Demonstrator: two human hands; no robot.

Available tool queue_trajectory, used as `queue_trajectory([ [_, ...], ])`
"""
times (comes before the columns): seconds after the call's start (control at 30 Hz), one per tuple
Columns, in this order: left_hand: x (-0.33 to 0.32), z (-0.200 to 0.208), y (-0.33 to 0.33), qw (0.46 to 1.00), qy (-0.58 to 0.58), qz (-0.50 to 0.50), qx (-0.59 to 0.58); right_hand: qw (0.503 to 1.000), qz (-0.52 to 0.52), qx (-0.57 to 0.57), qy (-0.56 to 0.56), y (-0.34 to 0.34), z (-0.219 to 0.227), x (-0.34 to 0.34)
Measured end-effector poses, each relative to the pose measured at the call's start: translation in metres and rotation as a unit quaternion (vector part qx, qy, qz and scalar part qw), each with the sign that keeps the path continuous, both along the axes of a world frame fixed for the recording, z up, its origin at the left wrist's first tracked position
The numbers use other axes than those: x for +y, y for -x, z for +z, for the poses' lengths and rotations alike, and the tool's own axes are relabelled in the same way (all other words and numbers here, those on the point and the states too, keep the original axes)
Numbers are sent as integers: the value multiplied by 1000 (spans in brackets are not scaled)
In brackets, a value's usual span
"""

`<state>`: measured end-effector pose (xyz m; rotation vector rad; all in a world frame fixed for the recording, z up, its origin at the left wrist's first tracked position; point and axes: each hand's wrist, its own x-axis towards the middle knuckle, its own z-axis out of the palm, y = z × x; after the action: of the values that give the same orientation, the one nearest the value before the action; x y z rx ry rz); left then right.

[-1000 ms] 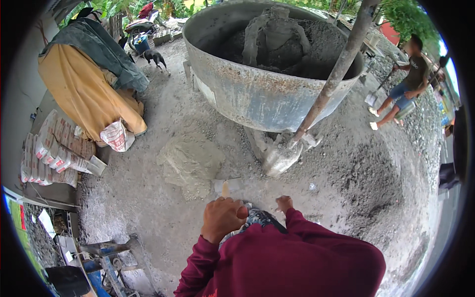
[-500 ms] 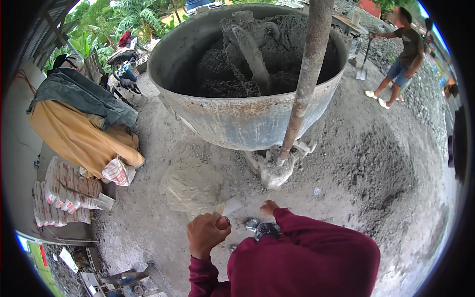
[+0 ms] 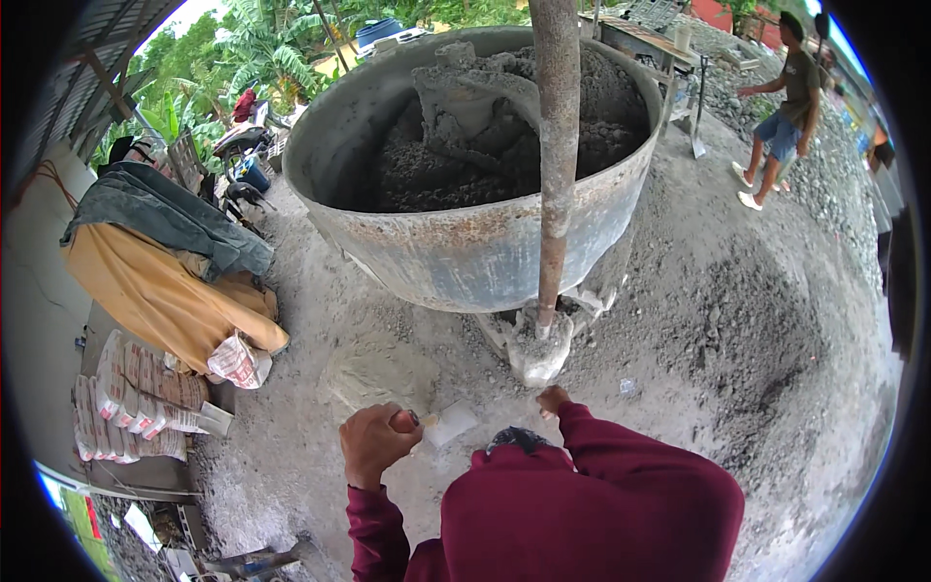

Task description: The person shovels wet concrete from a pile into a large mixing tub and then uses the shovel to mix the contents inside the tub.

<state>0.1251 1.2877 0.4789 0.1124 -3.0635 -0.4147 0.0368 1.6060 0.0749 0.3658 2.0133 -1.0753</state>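
Observation:
My left hand (image 3: 376, 444) is closed around the reddish-brown end of a shovel handle. Beyond it the pale flat shovel blade (image 3: 452, 424) rests low by the ground, near a heap of pale powder (image 3: 380, 371); most of the shaft is hidden behind my hand. To the right, my right hand (image 3: 553, 401) reaches forward with curled fingers, close to the foot of the mixer; whatever lies in it cannot be seen. Ahead stands a large round metal mixer drum (image 3: 456, 257), with wet grey concrete (image 3: 446, 170) and coated paddles inside.
A rusty pole (image 3: 558, 165) rises in front of the drum. Stacked sacks (image 3: 136, 398) and an orange tarp (image 3: 165, 291) lie left. Dark gravelly material (image 3: 747, 330) covers ground on the right. Another person (image 3: 784, 121) stands far right, near an upright shovel (image 3: 699, 116).
My left hand has shifted left with the shovel, and my right hand slightly right. The view has tilted upward. The other person's hand has come off the upright shovel. The mixer paddles have turned.

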Motion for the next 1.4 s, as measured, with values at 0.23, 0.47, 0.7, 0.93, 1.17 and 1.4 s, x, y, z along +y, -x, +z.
queue_trajectory([
  [0.23,-6,-1,3,1000,5,1,-28,997,55,51,-11,7,-10,-15],
  [0.47,-13,5,-3,997,4,27,-66,999,35,-19,5,-16,17,-22],
  [0.7,-9,1,-9,999,1,48,-10,998,69,7,-3,-18,5,-21],
  [0.93,-3,3,-25,998,-12,55,-7,996,88,2,3,-12,-4,-35],
  [1.17,11,7,-35,994,-38,73,-67,987,141,-26,71,6,12,-80],
  [1.4,0,3,-88,987,-81,99,-96,937,119,-267,189,-75,90,-242],
])
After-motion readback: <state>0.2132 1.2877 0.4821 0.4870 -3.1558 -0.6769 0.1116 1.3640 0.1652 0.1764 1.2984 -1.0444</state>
